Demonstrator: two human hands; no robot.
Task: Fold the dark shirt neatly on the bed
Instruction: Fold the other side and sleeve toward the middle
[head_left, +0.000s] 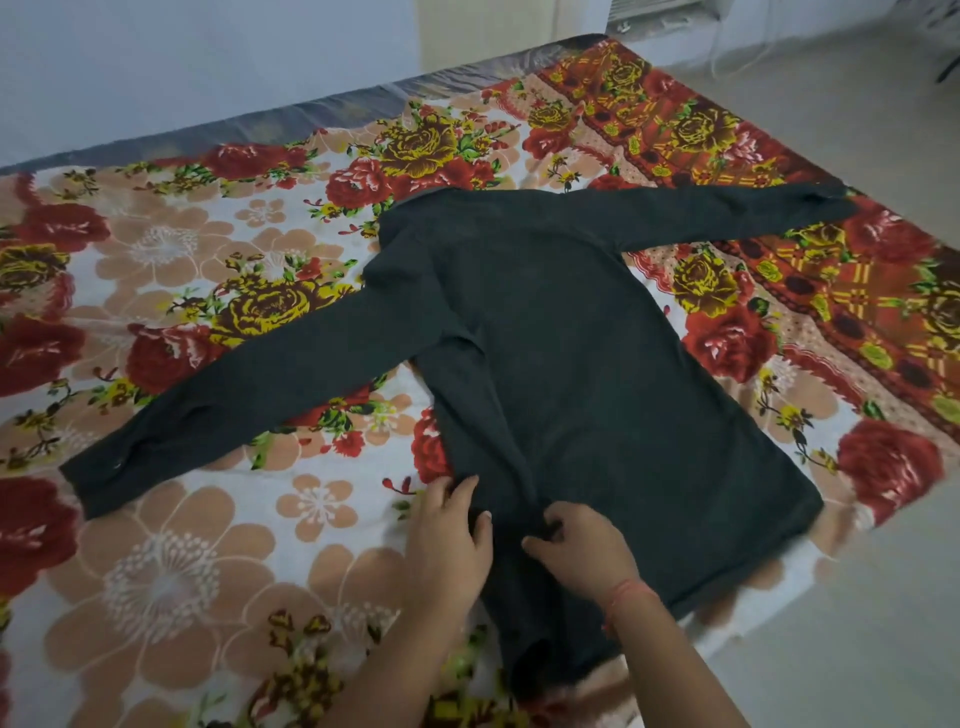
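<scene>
the bed (171, 571) fills the view under its flowered sheet, and the shirt (597, 374) lies flat on it, right of the middle. its long axis runs away from the person, hem near and collar far, leaning a little to the left. both sleeves are out wide. the left sleeve (234, 384) slants down to the left, and the right sleeve (727, 213) reaches up to the far right, well apart from either hand.

both hands sit at the shirt's left side, low toward the hem. the left hand (447, 540) is at the very edge, fingers curled onto the cloth. the right hand (582, 551), just beside it and further in on the body, pinches a bunch of cloth in bent fingers. a raised crease runs from the left armpit down to that grip.

so the left side looks like the one to fold in first. the cloth would travel rightward across the body, and the left sleeve, the nearer one, would have to follow. a red thread (631, 592) circles the right wrist.
</scene>
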